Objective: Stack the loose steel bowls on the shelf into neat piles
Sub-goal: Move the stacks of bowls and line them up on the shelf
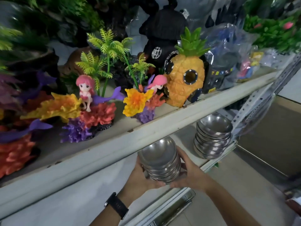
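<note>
Head view looks down on a stack of steel bowls (pixel 161 162), nested one inside another, just in front of the lower shelf (pixel 184 137). The left hand (pixel 140 176) clasps its left side and the right hand (pixel 190 170) its right, fingers curled round the rims. To the right, a second pile of bowls (pixel 211 139) stands on that shelf, leaning slightly. Above, the upper shelf (pixel 114 149) carries a pineapple ornament (pixel 184 79) and coloured corals (pixel 97 115).
</note>
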Demonstrator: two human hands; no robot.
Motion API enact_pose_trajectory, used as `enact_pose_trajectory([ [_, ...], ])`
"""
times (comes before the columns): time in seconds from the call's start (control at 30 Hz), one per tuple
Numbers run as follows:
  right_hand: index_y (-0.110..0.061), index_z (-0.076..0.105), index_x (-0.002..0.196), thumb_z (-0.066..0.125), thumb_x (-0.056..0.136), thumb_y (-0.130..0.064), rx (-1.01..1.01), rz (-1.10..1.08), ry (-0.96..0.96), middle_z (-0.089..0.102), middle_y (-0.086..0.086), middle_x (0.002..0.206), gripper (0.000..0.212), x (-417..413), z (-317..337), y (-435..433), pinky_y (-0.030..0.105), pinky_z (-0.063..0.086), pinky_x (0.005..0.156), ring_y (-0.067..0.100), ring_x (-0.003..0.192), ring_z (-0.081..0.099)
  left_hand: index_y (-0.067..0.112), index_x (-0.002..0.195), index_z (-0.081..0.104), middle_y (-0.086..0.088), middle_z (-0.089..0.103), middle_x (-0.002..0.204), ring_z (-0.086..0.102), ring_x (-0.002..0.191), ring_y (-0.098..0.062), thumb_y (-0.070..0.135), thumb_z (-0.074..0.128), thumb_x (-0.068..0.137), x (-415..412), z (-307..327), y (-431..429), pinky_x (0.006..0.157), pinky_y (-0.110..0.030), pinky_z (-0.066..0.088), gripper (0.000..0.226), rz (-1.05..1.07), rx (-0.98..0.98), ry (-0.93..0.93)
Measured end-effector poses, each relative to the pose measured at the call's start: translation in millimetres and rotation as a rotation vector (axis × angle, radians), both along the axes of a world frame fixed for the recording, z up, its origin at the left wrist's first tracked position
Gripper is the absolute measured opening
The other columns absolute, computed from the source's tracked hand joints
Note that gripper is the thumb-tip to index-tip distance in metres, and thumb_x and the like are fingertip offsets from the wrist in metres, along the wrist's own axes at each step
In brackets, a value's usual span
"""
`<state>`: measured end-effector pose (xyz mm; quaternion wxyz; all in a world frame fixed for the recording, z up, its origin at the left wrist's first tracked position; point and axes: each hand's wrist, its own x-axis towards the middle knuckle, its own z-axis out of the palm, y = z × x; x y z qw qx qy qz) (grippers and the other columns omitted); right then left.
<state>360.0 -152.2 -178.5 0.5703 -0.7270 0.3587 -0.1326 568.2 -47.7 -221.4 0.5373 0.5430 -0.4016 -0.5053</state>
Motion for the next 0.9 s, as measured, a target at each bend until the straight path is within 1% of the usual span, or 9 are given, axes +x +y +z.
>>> enact_pose_trajectory([
  [0.1,-0.071,0.032,0.133,0.100,0.056,-0.015,-0.001,0.010,-0.045,0.053,-0.032,0.133,0.117,3.8,0.6,-2.0,0.028,0.057,0.091,-0.002,0.122,0.058,0.025,0.145,0.033,-0.001,0.056,0.135,0.062,0.110,0.003,-0.008,0.094,0.056,-6.9,7.9,3.8,0.079,-0.023,0.057,0.113,0.070,0.049,-0.033],
  [0.2,-0.061,0.030,0.137,0.096,0.061,-0.007,0.014,0.051,-0.059,0.053,-0.025,0.132,0.114,7.8,4.6,-7.0,0.020,0.056,0.085,-0.007,0.115,0.061,0.026,0.144,0.036,0.001,0.063,0.126,0.063,0.108,0.000,0.001,0.098,0.054,-10.7,8.2,9.4,0.076,-0.023,0.057,0.112,0.151,0.081,-0.070],
  [0.3,-0.063,0.028,0.135,0.095,0.063,-0.007,0.031,0.132,-0.070,0.051,-0.021,0.134,0.114,15.0,7.7,-9.0,0.018,0.055,0.082,-0.008,0.110,0.063,0.023,0.143,0.040,0.009,0.069,0.116,0.064,0.107,-0.001,0.015,0.101,0.051,-11.5,11.5,21.2,0.077,-0.021,0.056,0.111,0.228,0.119,-0.116],
  [0.37,-0.066,0.027,0.133,0.096,0.062,-0.010,0.029,0.191,-0.074,0.051,-0.021,0.132,0.114,23.0,11.9,-7.3,0.016,0.055,0.081,-0.009,0.109,0.063,0.021,0.143,0.041,0.013,0.070,0.113,0.065,0.105,-0.002,0.018,0.102,0.050,-12.2,15.3,33.4,0.077,-0.021,0.056,0.111,0.296,0.118,-0.132],
  [0.5,-0.060,0.028,0.140,0.097,0.063,-0.013,-0.003,0.346,-0.113,0.054,-0.020,0.135,0.113,44.8,16.3,3.2,0.016,0.054,0.085,-0.008,0.116,0.059,0.020,0.146,0.033,0.011,0.066,0.120,0.065,0.112,-0.008,0.014,0.101,0.053,-11.6,21.9,67.2,0.079,-0.025,0.057,0.115,0.440,0.089,-0.195],
  [0.6,-0.054,0.028,0.145,0.098,0.063,-0.019,-0.014,0.457,-0.119,0.055,-0.029,0.132,0.114,68.0,15.8,20.1,0.020,0.054,0.089,-0.007,0.123,0.055,0.028,0.145,0.030,0.010,0.064,0.125,0.063,0.118,-0.013,0.012,0.101,0.053,-8.1,27.6,101.1,0.081,-0.031,0.059,0.118,0.576,0.083,-0.215],
  [0.7,-0.051,0.024,0.148,0.098,0.061,-0.029,-0.031,0.557,-0.124,0.051,-0.039,0.129,0.117,95.3,13.1,47.9,0.021,0.055,0.089,-0.007,0.125,0.053,0.027,0.138,0.034,0.008,0.064,0.125,0.063,0.118,-0.015,0.003,0.099,0.053,0.3,29.0,143.0,0.080,-0.034,0.060,0.110,0.708,0.084,-0.228],
  [0.8,-0.047,0.024,0.147,0.097,0.064,-0.019,-0.024,0.660,-0.149,0.048,-0.045,0.126,0.113,124.0,11.0,83.3,0.019,0.055,0.085,-0.008,0.122,0.054,0.032,0.137,0.034,0.010,0.065,0.122,0.064,0.116,-0.011,0.005,0.099,0.053,8.7,30.6,189.7,0.079,-0.031,0.060,0.109,0.805,0.088,-0.252],
  [0.9,-0.045,0.027,0.144,0.096,0.064,-0.010,-0.021,0.756,-0.161,0.050,-0.045,0.124,0.111,152.3,10.4,124.0,0.021,0.056,0.083,-0.007,0.120,0.056,0.036,0.138,0.033,0.003,0.064,0.125,0.064,0.118,-0.016,0.012,0.099,0.055,17.1,32.6,239.0,0.083,-0.031,0.060,0.109,0.878,0.081,-0.265],
])
